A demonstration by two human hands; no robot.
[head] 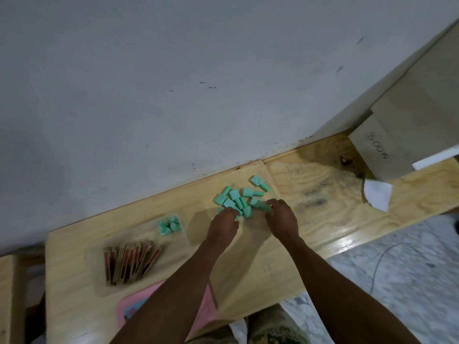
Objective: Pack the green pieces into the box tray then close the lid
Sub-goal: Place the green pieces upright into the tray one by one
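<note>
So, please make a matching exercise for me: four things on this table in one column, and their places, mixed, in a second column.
Things:
1. loose green pieces
2. clear tray
3. pink object
4. white paper

Places:
A. at the near table edge, partly under the left forearm
B. far right, beside the cardboard box
C. in a heap at the fingertips of both hands
D. left of the hands, with a few green pieces and reddish cards inside

Pairs: 1-C, 2-D, 3-A, 4-B

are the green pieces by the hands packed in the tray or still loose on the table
Mostly loose: the pile of green pieces lies scattered on the bare wooden table. A few green pieces already sit in the clear tray's corner compartment.
</note>
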